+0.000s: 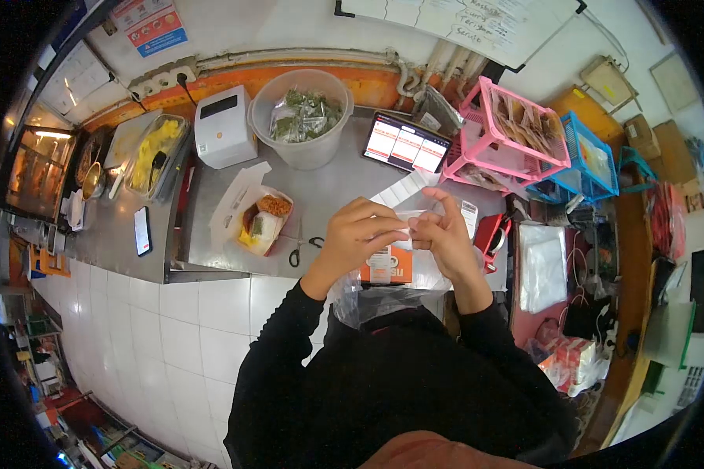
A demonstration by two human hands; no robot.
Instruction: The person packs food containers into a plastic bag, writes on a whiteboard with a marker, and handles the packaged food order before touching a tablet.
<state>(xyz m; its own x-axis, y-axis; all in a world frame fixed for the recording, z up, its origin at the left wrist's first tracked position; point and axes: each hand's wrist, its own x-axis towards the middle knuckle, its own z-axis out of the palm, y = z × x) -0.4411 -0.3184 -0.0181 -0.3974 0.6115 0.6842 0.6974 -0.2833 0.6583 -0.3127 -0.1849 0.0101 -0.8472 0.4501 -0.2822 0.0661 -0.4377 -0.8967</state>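
My left hand (361, 237) and my right hand (443, 237) meet at their fingertips above the counter's front edge. Pinched between them is a small white slip (406, 232), mostly covered by the fingers; whether it is paper or a sticker I cannot tell. Some fingers of the right hand point up and away. Under the hands lies an orange box (391, 266) inside a clear plastic bag (358, 303). Behind them a strip of white labels (403, 190) lies on the counter. Black-handled scissors (295, 257) rest left of my left hand.
An open food box (280, 244) stands on the left, near a white label printer (222, 129) and a bucket of bagged greens (296, 159). A tablet (406, 142) leans at the back. Pink baskets (489, 102), a red tape dispenser (491, 237) and plastic bags (541, 266) occupy the right.
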